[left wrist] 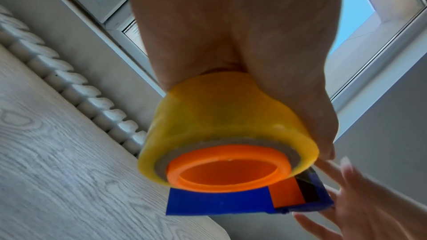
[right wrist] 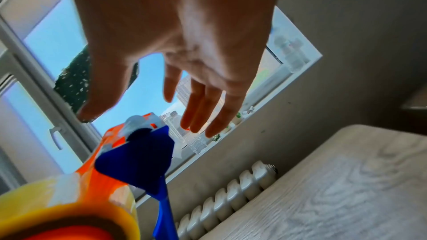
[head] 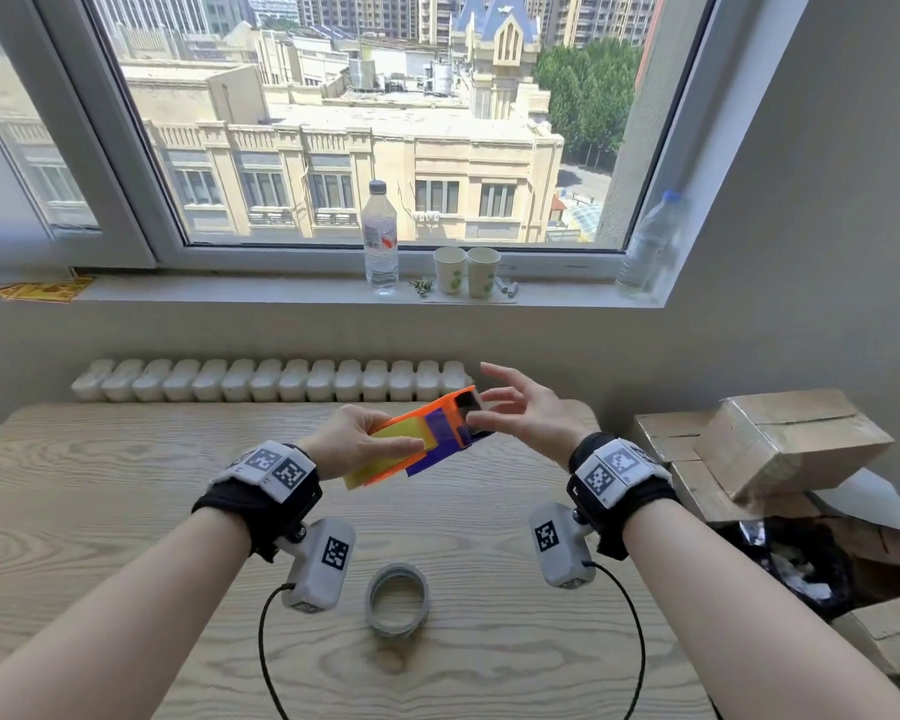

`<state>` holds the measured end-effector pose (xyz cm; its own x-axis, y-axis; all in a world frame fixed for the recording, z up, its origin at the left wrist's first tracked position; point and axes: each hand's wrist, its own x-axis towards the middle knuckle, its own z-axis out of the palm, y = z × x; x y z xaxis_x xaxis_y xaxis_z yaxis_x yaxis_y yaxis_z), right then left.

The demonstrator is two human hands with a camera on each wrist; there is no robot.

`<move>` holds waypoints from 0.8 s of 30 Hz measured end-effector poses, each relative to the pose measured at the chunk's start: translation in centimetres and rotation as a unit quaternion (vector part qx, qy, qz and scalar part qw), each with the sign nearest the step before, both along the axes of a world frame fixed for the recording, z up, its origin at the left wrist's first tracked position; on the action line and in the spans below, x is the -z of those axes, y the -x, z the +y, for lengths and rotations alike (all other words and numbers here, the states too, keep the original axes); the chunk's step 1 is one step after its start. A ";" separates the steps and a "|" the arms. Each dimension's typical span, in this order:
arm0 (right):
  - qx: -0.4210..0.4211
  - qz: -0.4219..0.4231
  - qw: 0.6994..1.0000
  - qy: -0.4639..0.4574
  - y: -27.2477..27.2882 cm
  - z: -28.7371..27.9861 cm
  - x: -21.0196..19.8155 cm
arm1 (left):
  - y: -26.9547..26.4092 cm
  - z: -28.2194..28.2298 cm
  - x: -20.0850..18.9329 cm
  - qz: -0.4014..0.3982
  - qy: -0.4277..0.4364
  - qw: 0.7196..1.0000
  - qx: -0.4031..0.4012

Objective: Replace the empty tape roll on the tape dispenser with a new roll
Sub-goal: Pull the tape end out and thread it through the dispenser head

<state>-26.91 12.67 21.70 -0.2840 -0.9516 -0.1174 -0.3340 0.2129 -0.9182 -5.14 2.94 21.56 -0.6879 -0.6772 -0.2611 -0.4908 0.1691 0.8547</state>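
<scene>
Item: tape dispenser (head: pixel 440 427), orange and blue, held in the air above the far half of the counter (head: pixel 126 511), nose tilted up and away toward the radiator (head: pixel 271 380). New roll (left wrist: pixel 221 123), yellow, seated on the dispenser's orange hub (left wrist: pixel 227 169). Left hand (head: pixel 357 441): grip wrapped over the yellow roll, thumb laid along its upper face, fingers curled round the far side. Right hand (head: pixel 523 407): grip spread, fingers straight and fanned; in the head view the thumb tip lies at the dispenser's dark front end, though the right wrist view shows the fingers apart from the blue nose, so contact cannot be confirmed. Empty tape roll (head: pixel 397 599): grey ring lying flat on the counter, near the person, between the two forearms, well apart from the dispenser. Edges and room: bare counter surface surrounds the ring on all sides; cardboard boxes (head: pixel 780 444) stand just past the counter's right edge. Windowsill (head: pixel 281 291): water bottle (head: pixel 380 236), two paper cups (head: pixel 466 270).
</scene>
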 end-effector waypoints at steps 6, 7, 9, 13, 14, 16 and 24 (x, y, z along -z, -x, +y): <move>-0.099 0.050 0.994 -0.014 -0.7 -0.5 0.0 | -0.3 -0.5 -0.9 0.005 0.003 1.000 0.000; -0.093 0.039 0.995 -0.005 -0.7 -0.6 0.1 | -0.2 -0.6 -0.9 0.012 0.007 1.000 -0.003; -0.079 0.023 0.997 0.006 -0.7 -0.6 0.0 | -0.2 -0.8 -0.6 0.024 0.016 0.999 -0.018; -0.064 0.021 0.998 0.004 -0.6 -0.5 0.1 | -0.1 -1.3 -0.4 0.026 0.024 0.999 -0.038; -0.059 0.016 0.998 0.007 -0.6 -0.3 -0.1 | 0.0 -1.4 -0.4 0.028 0.022 0.999 -0.040; -0.051 0.009 0.999 0.006 -0.5 -0.2 -0.2 | -0.1 -1.6 -0.5 0.028 0.023 0.999 -0.039; -0.023 -0.066 0.998 0.000 0.1 0.5 0.3 | -0.3 -2.1 0.0 0.043 0.009 0.999 -0.026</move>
